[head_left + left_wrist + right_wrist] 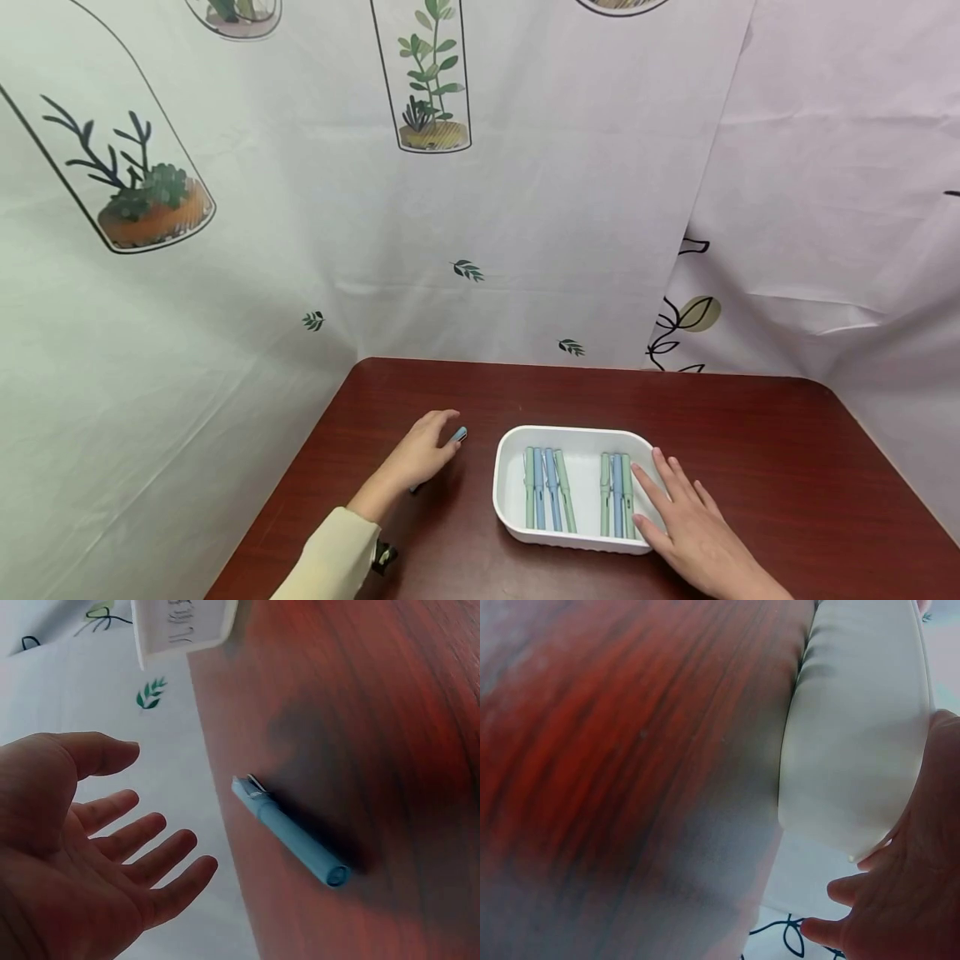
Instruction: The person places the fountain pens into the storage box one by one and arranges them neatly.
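Observation:
My left hand (417, 452) hovers over a blue pen (296, 838) lying on the table, left of the white tray. Its fingers are spread and hold nothing; in the left wrist view the pen, with a metal clip, lies apart from the fingertips. At the tray's right end, my right hand (696, 533) rests over the rim with fingers extended, thumb and index reaching inside. The white tray (582, 508) contains two groups of pens: several blue and green pens (552, 492) on the left, and three pens (617, 496) on the right beside my fingers.
The dark red wooden table (787, 467) has rounded far corners. White cloth (562, 225) printed with plants in jars hangs behind it and at both sides. A small dark object (384, 557) sits by my left sleeve.

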`<state>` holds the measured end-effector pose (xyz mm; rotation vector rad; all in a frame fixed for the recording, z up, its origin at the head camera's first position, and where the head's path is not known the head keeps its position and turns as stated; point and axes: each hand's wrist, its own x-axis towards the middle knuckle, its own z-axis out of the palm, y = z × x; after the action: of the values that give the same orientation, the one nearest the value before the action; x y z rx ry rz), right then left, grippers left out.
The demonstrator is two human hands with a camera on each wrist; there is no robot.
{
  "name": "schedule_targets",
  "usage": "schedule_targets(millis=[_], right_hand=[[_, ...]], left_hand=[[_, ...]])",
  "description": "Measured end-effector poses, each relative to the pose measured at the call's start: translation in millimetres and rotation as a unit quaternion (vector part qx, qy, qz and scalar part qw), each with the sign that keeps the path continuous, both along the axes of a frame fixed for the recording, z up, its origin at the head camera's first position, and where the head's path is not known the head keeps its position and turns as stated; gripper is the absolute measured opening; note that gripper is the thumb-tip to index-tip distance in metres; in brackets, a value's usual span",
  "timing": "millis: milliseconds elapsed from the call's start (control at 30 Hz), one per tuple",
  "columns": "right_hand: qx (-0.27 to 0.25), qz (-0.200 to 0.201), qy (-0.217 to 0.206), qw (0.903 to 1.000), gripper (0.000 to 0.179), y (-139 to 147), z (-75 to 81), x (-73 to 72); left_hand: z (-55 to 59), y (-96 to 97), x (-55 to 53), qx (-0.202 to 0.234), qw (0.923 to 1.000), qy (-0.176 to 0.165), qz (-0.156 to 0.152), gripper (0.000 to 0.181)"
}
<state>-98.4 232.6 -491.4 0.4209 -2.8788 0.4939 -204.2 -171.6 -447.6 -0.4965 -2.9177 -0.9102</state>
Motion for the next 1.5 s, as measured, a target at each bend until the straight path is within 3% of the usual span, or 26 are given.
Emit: schedule_targets(millis=[600, 1067, 1500], right_hand=[[-0.001, -0.002, 0.002, 1.0000, 0.063, -1.0, 1.2, 0.7], [0.001, -0.003, -0.003, 1.0000, 0.063, -1.1, 3.0, -0.2], [0.009, -0.003, -0.008, 0.9999, 0.063, -0.8, 2.2, -1.1]], left_hand=[[-27.3, -0.4, -14.0, -0.083, 0.9949, 0.004, 0.058, 0.050], [-38.3, -2.0, -19.1, -0.123, 0.9889, -0.018, 0.081, 0.054], [-37.3, 0.7, -21.0, -0.155, 0.9827, -0.049, 0.090, 0.042]])
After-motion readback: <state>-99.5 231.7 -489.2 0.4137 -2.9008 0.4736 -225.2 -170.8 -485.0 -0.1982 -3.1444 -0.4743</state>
